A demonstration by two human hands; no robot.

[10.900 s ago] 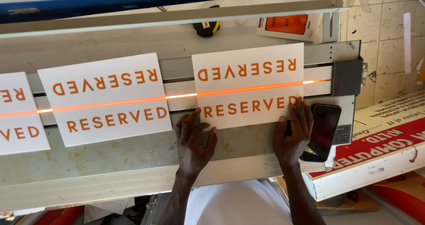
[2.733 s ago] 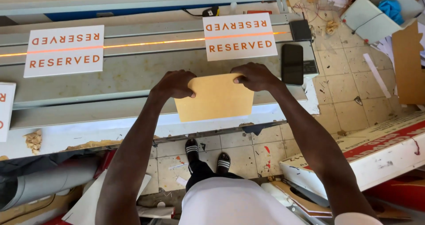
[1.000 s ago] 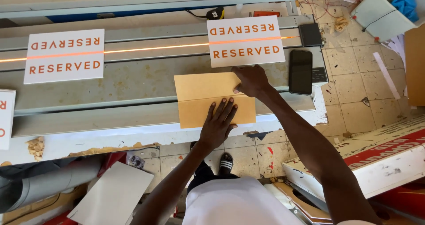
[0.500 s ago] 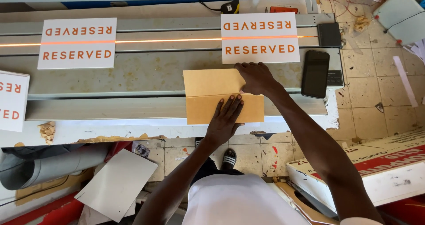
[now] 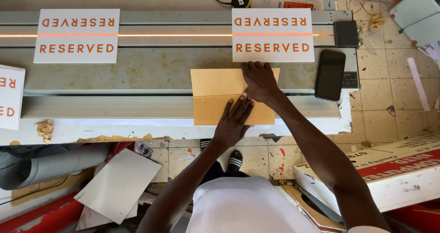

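A tan cardboard sheet (image 5: 215,95) lies on the grey metal bench (image 5: 137,77), folded along a crease near its middle. My left hand (image 5: 233,120) presses flat on the lower half of the sheet, fingers apart. My right hand (image 5: 260,81) rests palm down on the upper right part of the sheet, just below a white printed sign (image 5: 272,35). Neither hand holds anything.
A second white sign (image 5: 77,36) lies at the left, a third (image 5: 10,95) at the far left edge. An orange glowing line (image 5: 174,35) runs across the bench. A black phone (image 5: 330,75) lies right of the sheet. White boards (image 5: 117,185) and boxes (image 5: 403,169) sit on the tiled floor.
The sheet was held up in both hands, then laid on the bench. My left hand moved onto its lower half while the right stays on the upper part. The view has shifted slightly.
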